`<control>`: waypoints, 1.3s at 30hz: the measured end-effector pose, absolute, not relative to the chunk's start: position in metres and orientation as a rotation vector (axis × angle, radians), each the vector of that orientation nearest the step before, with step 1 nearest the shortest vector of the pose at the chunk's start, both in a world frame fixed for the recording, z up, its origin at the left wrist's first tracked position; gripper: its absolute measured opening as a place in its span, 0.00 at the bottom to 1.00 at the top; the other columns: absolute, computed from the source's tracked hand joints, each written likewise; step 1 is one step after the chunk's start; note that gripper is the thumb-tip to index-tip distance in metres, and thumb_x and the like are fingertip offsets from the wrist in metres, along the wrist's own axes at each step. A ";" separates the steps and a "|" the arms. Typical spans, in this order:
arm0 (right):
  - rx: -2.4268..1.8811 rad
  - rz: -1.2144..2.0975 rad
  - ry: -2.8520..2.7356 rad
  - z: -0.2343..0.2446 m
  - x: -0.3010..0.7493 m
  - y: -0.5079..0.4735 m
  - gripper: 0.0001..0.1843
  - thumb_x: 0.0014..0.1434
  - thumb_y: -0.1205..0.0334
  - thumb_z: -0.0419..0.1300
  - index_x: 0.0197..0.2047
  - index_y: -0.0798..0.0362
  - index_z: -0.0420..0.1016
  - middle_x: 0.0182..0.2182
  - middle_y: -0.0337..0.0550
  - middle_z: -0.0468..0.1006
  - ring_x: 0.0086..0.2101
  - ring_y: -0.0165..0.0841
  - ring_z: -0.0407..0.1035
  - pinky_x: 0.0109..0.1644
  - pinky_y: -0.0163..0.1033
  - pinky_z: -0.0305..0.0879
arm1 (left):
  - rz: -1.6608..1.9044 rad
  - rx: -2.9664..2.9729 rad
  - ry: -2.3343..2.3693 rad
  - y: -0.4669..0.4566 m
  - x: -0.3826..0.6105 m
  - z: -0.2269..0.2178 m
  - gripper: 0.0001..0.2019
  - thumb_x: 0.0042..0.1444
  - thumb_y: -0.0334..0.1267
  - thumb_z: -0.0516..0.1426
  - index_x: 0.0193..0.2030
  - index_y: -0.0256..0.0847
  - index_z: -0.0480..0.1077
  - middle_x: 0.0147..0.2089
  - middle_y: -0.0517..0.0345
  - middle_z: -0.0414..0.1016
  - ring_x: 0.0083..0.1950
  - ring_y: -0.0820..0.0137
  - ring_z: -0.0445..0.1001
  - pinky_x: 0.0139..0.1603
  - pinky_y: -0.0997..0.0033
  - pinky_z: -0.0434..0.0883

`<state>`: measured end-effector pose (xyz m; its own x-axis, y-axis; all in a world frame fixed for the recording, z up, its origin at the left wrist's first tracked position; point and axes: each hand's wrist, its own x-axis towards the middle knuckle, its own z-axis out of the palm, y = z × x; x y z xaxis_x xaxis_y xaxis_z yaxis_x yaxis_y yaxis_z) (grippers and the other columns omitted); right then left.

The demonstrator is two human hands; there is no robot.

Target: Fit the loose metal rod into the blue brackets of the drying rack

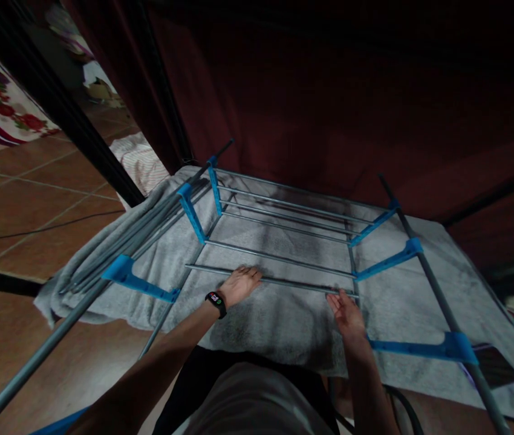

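Rod [297, 285], grey, metal, one: lying crosswise above the middle of the blanket's near half, its left end projecting past the frame's thin left bar.

Left hand [241, 283]: lying palm down over the rod, left of its middle; fingers bending across it, their undersides hiding, so whether they are grasping it one cannot tell. Wristband [216, 304], black, lit display: encircling the left wrist.

Right hand [346, 311]: reaching the rod near its right end, fingers spreading loosely, unclenched.

Rack frame [438, 293], grey tubes with blue brackets [390, 260]: spanning the blanket, further crossbars running parallel toward the far edge.

Loose tubes [143, 238], grey, bundled: resting along the left edge.

Dark flat device [495, 365]: lying by the near right corner.

Blanket [302, 329], grey: underlying all these.

Curtain [306, 115], dark red: hanging beyond the far edge.
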<state>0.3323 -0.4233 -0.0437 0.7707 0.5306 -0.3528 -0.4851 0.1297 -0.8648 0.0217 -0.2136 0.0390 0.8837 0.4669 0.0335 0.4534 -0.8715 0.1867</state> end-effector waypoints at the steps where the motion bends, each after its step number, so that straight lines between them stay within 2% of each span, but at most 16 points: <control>1: -1.250 0.745 -0.022 -0.040 0.330 -0.422 0.12 0.52 0.54 0.72 0.35 0.49 0.77 0.32 0.39 0.80 0.40 0.36 0.78 0.56 0.46 0.76 | 0.146 2.869 0.707 -0.213 0.021 0.036 0.14 0.73 0.40 0.50 0.47 0.39 0.76 0.46 0.49 0.79 0.47 0.63 0.78 0.56 0.60 0.69; 5: -1.269 0.752 0.033 -0.023 0.321 -0.417 0.13 0.50 0.54 0.73 0.33 0.49 0.75 0.31 0.38 0.80 0.40 0.37 0.78 0.54 0.46 0.77 | 0.298 2.832 0.709 -0.212 0.018 0.020 0.15 0.73 0.41 0.49 0.46 0.40 0.76 0.46 0.48 0.79 0.48 0.61 0.77 0.57 0.58 0.70; 10: -1.224 0.803 0.053 -0.009 0.318 -0.414 0.12 0.50 0.58 0.73 0.35 0.49 0.76 0.38 0.41 0.84 0.42 0.36 0.79 0.54 0.46 0.77 | 0.473 2.754 0.709 -0.210 0.014 0.001 0.16 0.72 0.46 0.50 0.48 0.42 0.77 0.45 0.46 0.80 0.49 0.57 0.77 0.58 0.54 0.70; 18: -1.204 0.769 0.137 -0.007 0.315 -0.404 0.11 0.52 0.58 0.73 0.35 0.48 0.75 0.34 0.39 0.85 0.42 0.37 0.79 0.53 0.46 0.77 | 0.605 2.700 0.676 -0.205 0.007 -0.016 0.14 0.70 0.45 0.52 0.47 0.46 0.78 0.42 0.50 0.81 0.47 0.56 0.79 0.55 0.53 0.73; 22: -1.180 0.765 0.125 -0.007 0.316 -0.399 0.11 0.55 0.55 0.72 0.39 0.48 0.78 0.38 0.40 0.85 0.45 0.38 0.79 0.53 0.46 0.77 | 0.619 2.731 0.731 -0.203 0.002 -0.020 0.15 0.70 0.44 0.49 0.46 0.48 0.78 0.41 0.53 0.82 0.45 0.55 0.79 0.54 0.52 0.72; 25: -1.142 0.735 0.099 -0.004 0.324 -0.397 0.11 0.55 0.56 0.71 0.40 0.47 0.79 0.40 0.39 0.86 0.46 0.36 0.79 0.55 0.46 0.76 | 0.680 2.706 0.815 -0.198 -0.008 -0.019 0.16 0.69 0.41 0.49 0.48 0.48 0.78 0.43 0.51 0.82 0.47 0.55 0.79 0.54 0.53 0.70; 28: -1.116 0.679 0.070 0.001 0.334 -0.398 0.10 0.54 0.56 0.71 0.39 0.46 0.78 0.40 0.37 0.85 0.45 0.35 0.79 0.56 0.45 0.75 | 0.713 2.710 0.977 -0.190 -0.024 -0.014 0.17 0.68 0.42 0.48 0.49 0.46 0.78 0.42 0.48 0.81 0.46 0.54 0.77 0.54 0.53 0.68; 31: -1.119 0.663 0.045 0.001 0.339 -0.402 0.11 0.53 0.57 0.72 0.37 0.46 0.77 0.37 0.35 0.84 0.44 0.34 0.79 0.56 0.43 0.75 | 0.744 2.694 1.170 -0.186 -0.042 -0.007 0.17 0.67 0.43 0.48 0.50 0.46 0.78 0.41 0.48 0.80 0.47 0.53 0.76 0.60 0.49 0.65; 34: -1.142 0.672 0.055 -0.006 0.337 -0.408 0.11 0.51 0.56 0.72 0.34 0.47 0.76 0.32 0.34 0.82 0.39 0.33 0.79 0.55 0.43 0.76 | 0.807 2.629 1.329 -0.191 -0.053 0.000 0.17 0.67 0.43 0.49 0.52 0.47 0.77 0.47 0.48 0.80 0.53 0.52 0.74 0.68 0.44 0.58; 37: -1.159 0.627 0.071 -0.017 0.338 -0.413 0.13 0.50 0.55 0.73 0.32 0.48 0.74 0.28 0.32 0.79 0.35 0.32 0.78 0.53 0.44 0.77 | 0.824 2.583 1.467 -0.198 -0.057 0.003 0.17 0.68 0.42 0.49 0.55 0.45 0.77 0.52 0.47 0.80 0.58 0.52 0.72 0.72 0.41 0.53; 39: -1.159 0.595 0.034 -0.023 0.342 -0.415 0.13 0.49 0.55 0.73 0.33 0.48 0.73 0.29 0.33 0.80 0.35 0.32 0.78 0.51 0.43 0.78 | 0.832 2.550 1.550 -0.202 -0.059 0.004 0.18 0.69 0.41 0.49 0.56 0.43 0.76 0.54 0.45 0.79 0.59 0.52 0.72 0.72 0.40 0.52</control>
